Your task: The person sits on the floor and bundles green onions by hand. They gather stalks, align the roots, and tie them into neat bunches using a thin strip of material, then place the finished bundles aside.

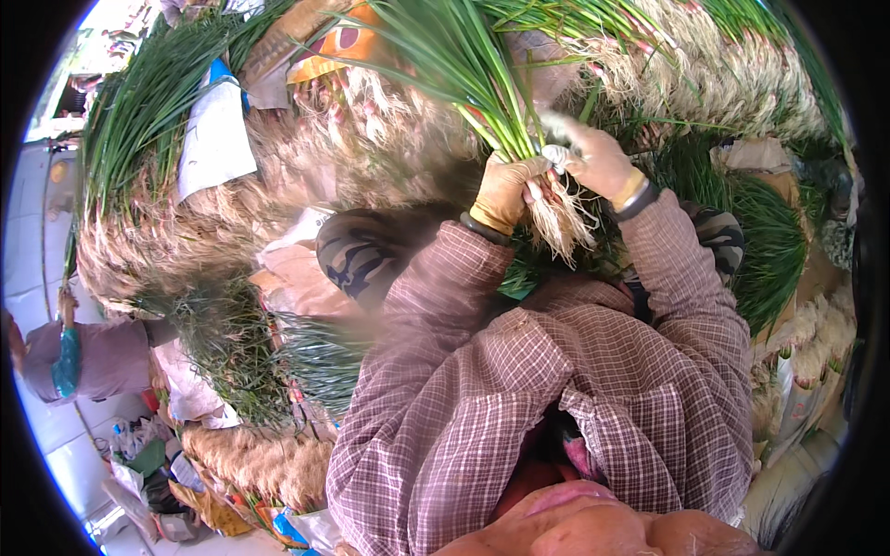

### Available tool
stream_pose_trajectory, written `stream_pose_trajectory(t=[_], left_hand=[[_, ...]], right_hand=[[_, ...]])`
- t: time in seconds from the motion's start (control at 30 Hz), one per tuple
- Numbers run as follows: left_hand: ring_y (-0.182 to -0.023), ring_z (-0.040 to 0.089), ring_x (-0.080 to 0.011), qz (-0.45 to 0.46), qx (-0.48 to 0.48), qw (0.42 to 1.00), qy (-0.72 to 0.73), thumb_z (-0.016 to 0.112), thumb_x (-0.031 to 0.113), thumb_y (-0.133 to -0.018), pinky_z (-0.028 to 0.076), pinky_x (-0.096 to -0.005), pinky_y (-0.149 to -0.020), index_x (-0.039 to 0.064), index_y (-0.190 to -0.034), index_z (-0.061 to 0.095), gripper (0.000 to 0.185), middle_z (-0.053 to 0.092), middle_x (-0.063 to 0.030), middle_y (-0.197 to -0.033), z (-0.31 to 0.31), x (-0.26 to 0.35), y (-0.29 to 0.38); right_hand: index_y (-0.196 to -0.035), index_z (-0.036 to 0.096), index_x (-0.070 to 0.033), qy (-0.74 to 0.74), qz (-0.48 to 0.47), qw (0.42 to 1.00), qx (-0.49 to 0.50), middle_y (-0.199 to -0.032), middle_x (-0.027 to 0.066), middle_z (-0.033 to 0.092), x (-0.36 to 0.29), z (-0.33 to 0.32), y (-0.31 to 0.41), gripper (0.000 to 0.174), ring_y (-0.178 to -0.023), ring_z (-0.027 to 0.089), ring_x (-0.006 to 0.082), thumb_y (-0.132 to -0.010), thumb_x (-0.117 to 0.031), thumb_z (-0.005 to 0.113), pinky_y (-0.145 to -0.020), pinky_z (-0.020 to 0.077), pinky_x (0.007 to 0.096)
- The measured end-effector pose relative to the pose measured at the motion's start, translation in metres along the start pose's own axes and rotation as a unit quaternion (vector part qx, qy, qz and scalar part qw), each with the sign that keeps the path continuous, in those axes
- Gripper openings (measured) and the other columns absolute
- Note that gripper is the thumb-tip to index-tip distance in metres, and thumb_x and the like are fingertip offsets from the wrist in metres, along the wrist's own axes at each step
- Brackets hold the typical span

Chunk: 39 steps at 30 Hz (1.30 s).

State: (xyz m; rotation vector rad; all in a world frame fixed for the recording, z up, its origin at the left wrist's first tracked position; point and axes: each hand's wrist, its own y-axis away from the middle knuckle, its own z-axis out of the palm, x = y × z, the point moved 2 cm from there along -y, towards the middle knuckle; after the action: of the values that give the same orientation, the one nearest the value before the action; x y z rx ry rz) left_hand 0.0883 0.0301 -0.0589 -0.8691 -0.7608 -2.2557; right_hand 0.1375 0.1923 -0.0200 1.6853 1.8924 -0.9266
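Note:
A bunch of young green garlic (511, 132) with long green leaves rises away from me, its pinkish bulbs and pale stringy roots hanging towards my lap. Around the lower stems closes my left hand (504, 189), in a yellowish work glove with a dark band at the wrist. My right hand (601, 163), gloved alike, is at the right side of the stems. Its fingertips are blurred, and something whitish shows at its thumb; whether it grips a stem I cannot tell.
Long stacks of garlic with dense roots (730, 76) lie ahead, and leafy bundles (139, 118) at left. Loose leaf trimmings (233, 354) and cardboard (299, 278) lie beside my camouflage-clad knee (354, 254). Another person's sleeve (104, 361) shows at far left. Bags and litter (153, 472) cover floor behind.

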Motion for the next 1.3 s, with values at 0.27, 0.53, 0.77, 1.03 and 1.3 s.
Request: stream_pose_trajectory(t=[0.27, 0.53, 0.77, 1.03, 1.3], left_hand=[[-0.043, 0.054, -0.0138, -0.003, 0.045, 0.999, 0.017, 0.06, 0.001, -0.079, 0.045, -0.0225, -0.04, -0.004, -0.087, 0.064, 0.01, 0.065, -0.0105, -0.069, 0.002, 0.003, 0.014], [-0.071, 0.066, -0.0234, -0.113, -0.076, 0.964, 0.228, 0.068, 0.018, -0.083, 0.058, -0.0371, -0.065, -0.001, -0.103, 0.062, 0.028, 0.067, -0.0117, -0.084, -0.009, -0.026, 0.003], [-0.062, 0.059, -0.017, -0.084, -0.063, 0.943, 0.315, 0.066, 0.017, -0.086, 0.055, -0.0395, -0.074, 0.002, -0.095, 0.062, 0.018, 0.062, -0.0055, -0.071, -0.001, -0.023, 0.001], [-0.061, 0.063, -0.0205, 0.04, 0.085, 0.994, 0.05, 0.063, 0.022, -0.088, 0.061, -0.0332, -0.064, -0.001, -0.098, 0.059, 0.025, 0.061, -0.0088, -0.083, 0.011, 0.022, 0.016], [-0.05, 0.049, -0.0061, 0.138, -0.284, 0.913, 0.258, 0.055, 0.017, -0.092, 0.049, -0.0294, -0.065, 0.007, -0.128, 0.049, 0.037, 0.047, 0.006, -0.06, 0.036, 0.111, 0.057]], right_hand=[[-0.084, 0.06, -0.013, 0.347, -0.056, 0.926, 0.139, -0.069, 0.0087, 0.061, 0.078, 0.021, -0.012, 0.014, -0.065, 0.063, 0.0286, -0.089, -0.025, 0.056, -0.056, 0.0488, 0.0408], [-0.106, 0.065, -0.007, -0.426, 0.24, 0.863, 0.123, -0.081, 0.0013, 0.064, 0.051, 0.053, -0.031, 0.026, -0.072, 0.058, 0.0095, -0.095, -0.029, 0.056, -0.065, 0.0499, 0.0274], [-0.109, 0.056, -0.001, -0.67, 0.202, 0.705, 0.115, -0.09, 0.0082, 0.064, 0.014, 0.046, 0.003, 0.024, -0.078, 0.065, 0.0203, -0.098, -0.022, 0.052, -0.067, 0.0547, 0.0306], [-0.075, 0.043, -0.01, -0.622, -0.007, 0.758, 0.196, -0.065, -0.0011, 0.043, -0.016, -0.035, 0.067, 0.033, -0.056, 0.047, 0.0118, -0.097, -0.032, 0.053, -0.055, 0.0432, 0.026], [-0.125, 0.061, -0.013, -0.144, 0.192, 0.965, -0.106, -0.121, 0.0089, 0.064, 0.047, -0.008, 0.076, 0.038, -0.092, 0.068, 0.0183, -0.09, -0.026, 0.064, -0.078, 0.0553, 0.0299]])
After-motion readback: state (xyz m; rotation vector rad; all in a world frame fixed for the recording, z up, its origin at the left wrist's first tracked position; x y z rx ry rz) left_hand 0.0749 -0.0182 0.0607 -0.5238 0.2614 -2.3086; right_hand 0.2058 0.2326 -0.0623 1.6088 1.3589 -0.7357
